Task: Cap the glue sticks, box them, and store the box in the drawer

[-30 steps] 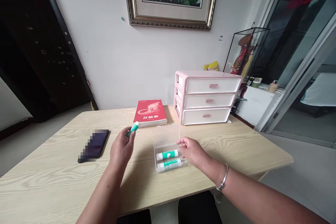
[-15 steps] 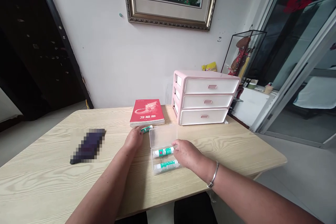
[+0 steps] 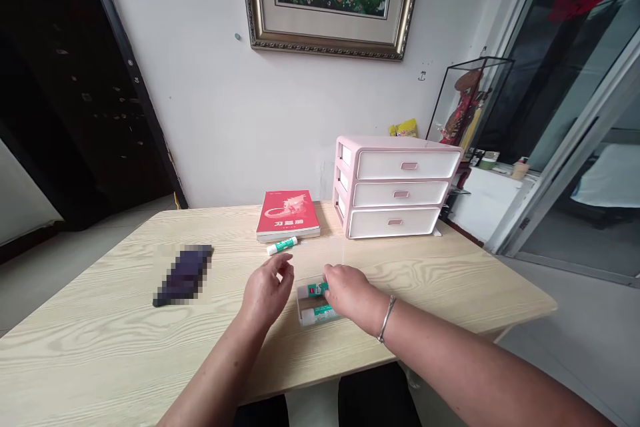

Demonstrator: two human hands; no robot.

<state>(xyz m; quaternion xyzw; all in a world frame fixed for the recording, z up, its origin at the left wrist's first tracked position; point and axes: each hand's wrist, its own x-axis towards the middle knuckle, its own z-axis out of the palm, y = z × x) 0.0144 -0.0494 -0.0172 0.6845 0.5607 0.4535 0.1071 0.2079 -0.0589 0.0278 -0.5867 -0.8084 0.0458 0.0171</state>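
From my remote station I log the following, using the pink three-drawer organizer [image 3: 397, 187] as the sole reference point.

The organizer stands near the far edge of a pale wood-grain table [image 3: 90, 347]. Just left of it lies a red paperback book [image 3: 287, 215]. A white-and-green glue stick [image 3: 281, 246] lies loose on the table, front-left of the organizer and touching or just beside the book's near edge. Neither hand has hold of it.

Directly in front of the organizer, but well apart from it, sits a clear plastic box [image 3: 306, 307] containing two more glue sticks [image 3: 318, 289], lying side by side. Part of the box is hidden by the hand. I cannot tell from this view where its lid stands.

The left hand [image 3: 267, 290] is front-left of the organizer, held partly open with the fingers loosely curved. It holds nothing and is nearest the box. The right hand [image 3: 347, 291], with a silver bangle [image 3: 385, 318] on its wrist, is curled over the near-right part of the box. Its fingers reach the upper glue stick, but I cannot tell whether they grip it.

A pixelated dark object [image 3: 183, 275] lies far left of the organizer.
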